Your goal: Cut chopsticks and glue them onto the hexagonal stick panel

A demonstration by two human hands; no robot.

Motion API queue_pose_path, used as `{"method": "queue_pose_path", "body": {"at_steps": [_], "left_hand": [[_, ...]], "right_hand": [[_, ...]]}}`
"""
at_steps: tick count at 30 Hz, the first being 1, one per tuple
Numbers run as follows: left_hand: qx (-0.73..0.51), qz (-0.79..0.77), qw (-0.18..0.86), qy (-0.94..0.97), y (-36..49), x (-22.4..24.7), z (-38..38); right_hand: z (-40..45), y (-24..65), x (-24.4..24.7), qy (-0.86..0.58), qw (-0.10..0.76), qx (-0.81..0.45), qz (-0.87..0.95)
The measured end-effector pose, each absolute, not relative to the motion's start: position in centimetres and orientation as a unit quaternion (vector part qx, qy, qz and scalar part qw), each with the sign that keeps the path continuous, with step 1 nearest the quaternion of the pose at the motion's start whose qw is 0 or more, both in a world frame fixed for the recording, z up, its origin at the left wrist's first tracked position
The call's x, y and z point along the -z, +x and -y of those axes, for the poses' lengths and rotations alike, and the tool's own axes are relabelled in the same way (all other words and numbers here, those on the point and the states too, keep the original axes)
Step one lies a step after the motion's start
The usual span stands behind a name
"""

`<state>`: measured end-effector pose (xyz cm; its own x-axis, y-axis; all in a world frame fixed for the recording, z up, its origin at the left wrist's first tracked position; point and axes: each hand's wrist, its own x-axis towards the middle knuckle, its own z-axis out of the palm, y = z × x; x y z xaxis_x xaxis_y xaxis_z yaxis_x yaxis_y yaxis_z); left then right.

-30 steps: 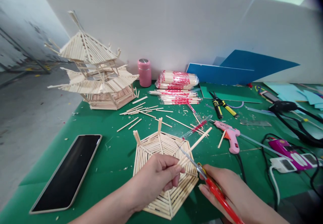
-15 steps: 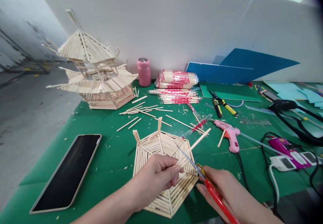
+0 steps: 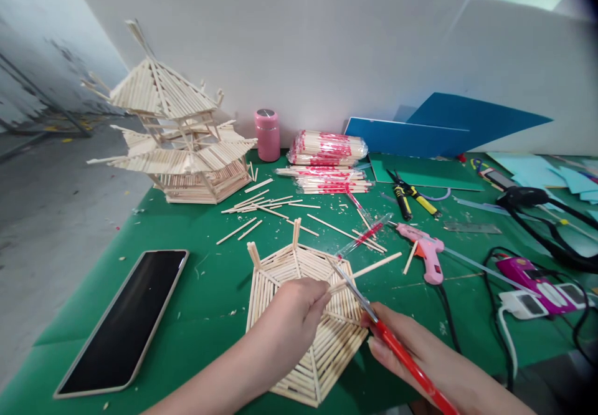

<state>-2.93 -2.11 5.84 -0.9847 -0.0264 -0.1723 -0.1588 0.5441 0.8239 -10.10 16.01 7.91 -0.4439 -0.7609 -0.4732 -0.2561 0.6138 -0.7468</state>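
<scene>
My left hand [image 3: 299, 315] is closed on a thin wooden stick [image 3: 377, 265], which points up to the right. My right hand [image 3: 411, 346] grips a red-handled tool [image 3: 404, 356] with a long, narrow, pointed metal blade. The blade crosses the stick just beyond my left fingertips; I cannot tell whether it has cut in. Beneath both hands lies a many-sided panel of wooden sticks [image 3: 268, 284], laid in rings between spokes. Short stick bundles stand up at two of its far corners. My left hand and forearm cover part of the panel.
A stick-built pagoda model [image 3: 187, 153] stands back left, near a pink canister [image 3: 267, 136] and wrapped stick bundles [image 3: 327, 147]. Loose sticks [image 3: 261, 203] lie behind the panel. A phone [image 3: 124, 321] is at left; a pink glue gun [image 3: 425, 247] and yellow-handled pliers [image 3: 411, 197] are right.
The stick in my left hand has swung lower, its free end moving right and down. My left hand has turned with it, its fingers now less visible. The blade has shifted slightly.
</scene>
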Motion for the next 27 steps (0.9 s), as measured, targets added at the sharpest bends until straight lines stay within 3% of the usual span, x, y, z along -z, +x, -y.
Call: {"method": "queue_pose_path", "body": {"at_steps": [16,27], "left_hand": [[-0.102,-0.994,-0.049,-0.001,-3.7,-4.7,0.2],[-0.035,-0.993,-0.104,0.032,-3.7,-5.6,-0.5]], "right_hand": [[-16.0,-10.2,-7.7,-0.293,0.406,0.348,-0.793],[-16.4,-9.4,-6.4,-0.307,0.358,0.362,-0.804]]}}
